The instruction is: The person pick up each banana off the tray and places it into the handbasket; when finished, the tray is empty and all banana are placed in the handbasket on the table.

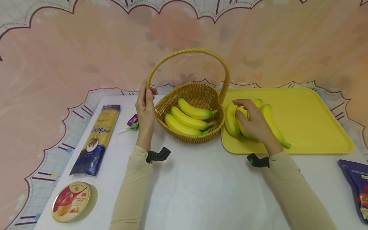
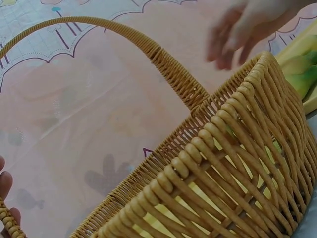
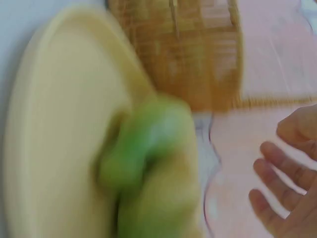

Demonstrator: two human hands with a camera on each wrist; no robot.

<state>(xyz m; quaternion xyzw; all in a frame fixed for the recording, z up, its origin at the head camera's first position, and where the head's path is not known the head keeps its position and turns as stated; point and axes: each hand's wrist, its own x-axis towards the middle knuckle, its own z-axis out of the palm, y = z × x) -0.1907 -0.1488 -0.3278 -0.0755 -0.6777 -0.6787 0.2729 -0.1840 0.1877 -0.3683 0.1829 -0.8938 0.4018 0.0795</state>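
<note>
My left hand (image 1: pixel 145 111) holds the left foot of the arched handle (image 1: pixel 188 51) of a wicker basket (image 1: pixel 188 139). Inside the basket lie three yellow bananas (image 1: pixel 194 109) with green tips, side by side. My right hand (image 1: pixel 254 123) is over several bananas (image 1: pixel 272 123) on a yellow tray (image 1: pixel 313 121), its fingers spread and bent. In the right wrist view nothing lies between those fingers (image 3: pixel 282 173), and the green tips below are blurred. The left wrist view shows the basket's woven side (image 2: pixel 223 168) close up, with the right hand beyond the rim.
To the left lie a long pasta packet (image 1: pixel 96 140), a round candy tin (image 1: pixel 71 202), a green lollipop (image 1: pixel 133 126) and a purple wrapped sweet (image 1: pixel 133 119). A dark blue pouch (image 1: pixel 356 187) is at the right edge. A patterned cloth (image 1: pixel 115 48) hangs behind the white table (image 1: pixel 198 191).
</note>
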